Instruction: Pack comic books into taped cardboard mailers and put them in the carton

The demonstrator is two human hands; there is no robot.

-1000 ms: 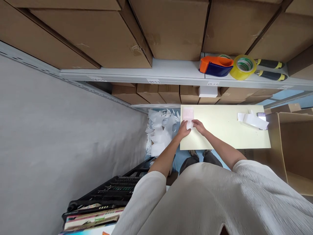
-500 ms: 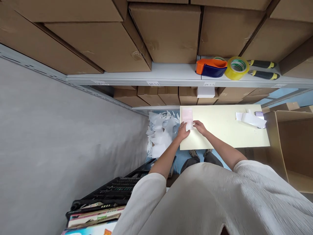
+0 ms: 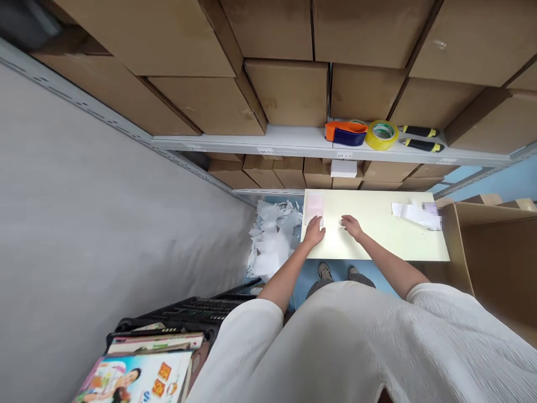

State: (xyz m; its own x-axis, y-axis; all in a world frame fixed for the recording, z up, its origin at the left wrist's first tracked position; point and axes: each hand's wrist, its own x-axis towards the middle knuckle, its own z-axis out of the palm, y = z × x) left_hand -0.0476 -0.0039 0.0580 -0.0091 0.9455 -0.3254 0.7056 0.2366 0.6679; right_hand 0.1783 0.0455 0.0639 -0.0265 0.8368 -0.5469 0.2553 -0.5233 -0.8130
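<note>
A pale pink paper slip (image 3: pixel 314 202) lies flat at the left end of the cream-coloured tabletop (image 3: pixel 361 246). My left hand (image 3: pixel 314 232) rests on the slip's near edge, fingers stretched and thumb apart. A short way to the right, my right hand (image 3: pixel 352 226) is over the bare tabletop, clear of the slip. Its fingers are curled together toward the thumb; whatever may be between them is too small to make out.
White papers (image 3: pixel 413 214) lie at the table's right end, beside a large open carton (image 3: pixel 453 240). Torn paper (image 3: pixel 268 240) heaps left of the table. The shelf (image 3: pixel 293 134) holds boxes, tape (image 3: pixel 381 134), an orange-blue dispenser (image 3: pixel 346 133) and cutters (image 3: pixel 422 145). A black crate (image 3: pixel 180 313) holds magazines.
My right hand has drawn away from the pink slip toward the right. My left hand stays at the slip's near edge. The whole view has shifted and tilted slightly.
</note>
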